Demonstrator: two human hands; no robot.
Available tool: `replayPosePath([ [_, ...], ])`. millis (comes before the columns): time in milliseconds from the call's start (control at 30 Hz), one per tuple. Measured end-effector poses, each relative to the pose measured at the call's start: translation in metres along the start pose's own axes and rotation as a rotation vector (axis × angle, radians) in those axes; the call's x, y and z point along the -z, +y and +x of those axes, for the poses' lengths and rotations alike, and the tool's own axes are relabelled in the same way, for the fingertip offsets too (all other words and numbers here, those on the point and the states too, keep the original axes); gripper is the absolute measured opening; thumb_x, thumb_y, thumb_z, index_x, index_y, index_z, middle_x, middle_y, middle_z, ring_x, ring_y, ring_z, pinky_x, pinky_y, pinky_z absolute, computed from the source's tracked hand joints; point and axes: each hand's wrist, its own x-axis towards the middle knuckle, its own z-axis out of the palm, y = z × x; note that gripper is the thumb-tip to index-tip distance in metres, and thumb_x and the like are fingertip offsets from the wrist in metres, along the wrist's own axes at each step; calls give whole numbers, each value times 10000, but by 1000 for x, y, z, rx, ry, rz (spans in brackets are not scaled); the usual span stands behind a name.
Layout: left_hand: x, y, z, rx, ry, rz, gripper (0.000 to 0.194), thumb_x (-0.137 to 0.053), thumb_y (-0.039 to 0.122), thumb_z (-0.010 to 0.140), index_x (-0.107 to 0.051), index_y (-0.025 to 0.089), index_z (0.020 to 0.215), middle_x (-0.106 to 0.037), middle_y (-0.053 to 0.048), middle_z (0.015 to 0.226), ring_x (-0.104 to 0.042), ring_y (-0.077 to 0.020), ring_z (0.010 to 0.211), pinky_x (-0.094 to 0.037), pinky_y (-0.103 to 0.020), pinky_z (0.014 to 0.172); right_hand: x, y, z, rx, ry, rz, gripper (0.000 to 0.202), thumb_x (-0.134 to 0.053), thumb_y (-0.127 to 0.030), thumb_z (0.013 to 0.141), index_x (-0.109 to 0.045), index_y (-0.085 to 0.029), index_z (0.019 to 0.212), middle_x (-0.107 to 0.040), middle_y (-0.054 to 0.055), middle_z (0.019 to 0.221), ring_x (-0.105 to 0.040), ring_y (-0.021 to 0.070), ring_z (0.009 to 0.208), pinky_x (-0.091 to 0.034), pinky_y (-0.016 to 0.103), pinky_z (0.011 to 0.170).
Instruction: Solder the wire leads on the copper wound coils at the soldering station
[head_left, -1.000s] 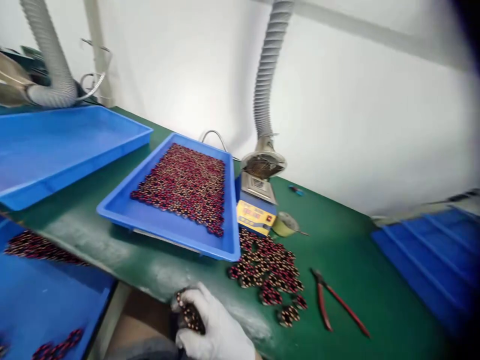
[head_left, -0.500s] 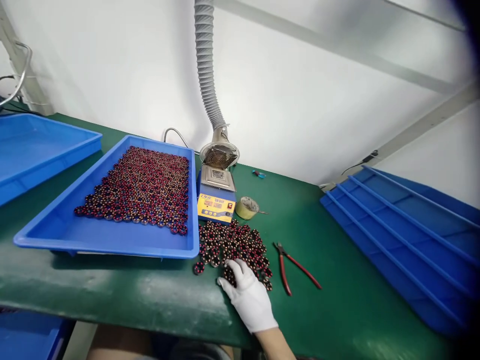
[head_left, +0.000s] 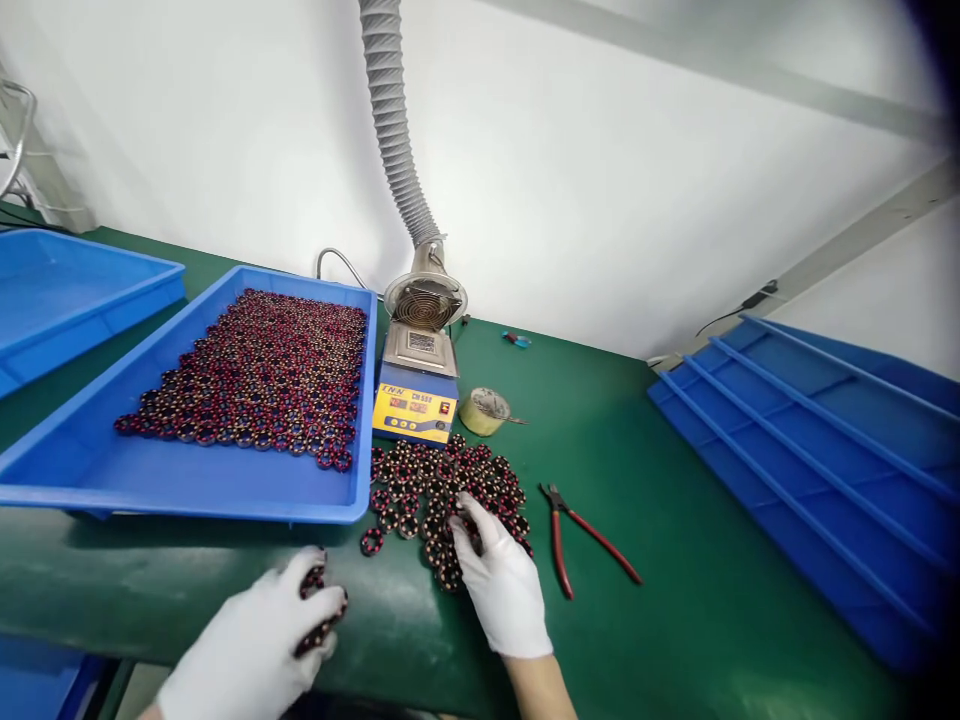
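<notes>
My left hand (head_left: 251, 635), in a white glove, is closed around several small dark rings (head_left: 315, 605) with red and copper-coloured spots, above the table's front edge. My right hand (head_left: 501, 580), also gloved in white, reaches over the front of a loose pile of the same rings (head_left: 420, 495). Its fingers are curled around rings there, partly hiding them. Beyond the left hand, a blue tray (head_left: 247, 490) holds many such rings, packed closely in rows. One single ring (head_left: 371, 541) lies just left of the pile.
Behind the pile stands a blue-and-yellow heated unit (head_left: 415, 405) under a fume duct (head_left: 394, 120). Beside it sits a round tin (head_left: 480, 412). Red-handled cutters (head_left: 577, 530) lie right of the pile. Another blue tray (head_left: 90, 315) is at left, and ribbed blue trays (head_left: 810, 470) lean at right.
My left hand has come into view at the lower left with rings in it. My right hand stays at the pile, its fingers slightly shifted. The view has shifted a little.
</notes>
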Motion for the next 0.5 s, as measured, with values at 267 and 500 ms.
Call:
replayPosePath([
  [267, -14, 70, 99, -158, -33, 269, 310, -433, 270, 829, -487, 302, 1133, -455, -145, 1254, -562, -269, 739, -495, -376, 543, 8, 31, -42, -157, 343, 23, 494, -602, -393, 732, -502, -209, 1179, -489, 143, 1267, -493, 319, 1140, -432, 479, 914],
  [500, -27, 85, 133, -194, -9, 306, 377, -424, 302, 855, -439, 250, 1228, -435, -165, 1298, -562, -296, 804, -482, -390, 584, -12, 41, -20, 69, 32, -284, 979, -752, -488, 450, -381, -200, 1308, -265, 212, 1406, -280, 483, 1245, -285, 648, 936],
])
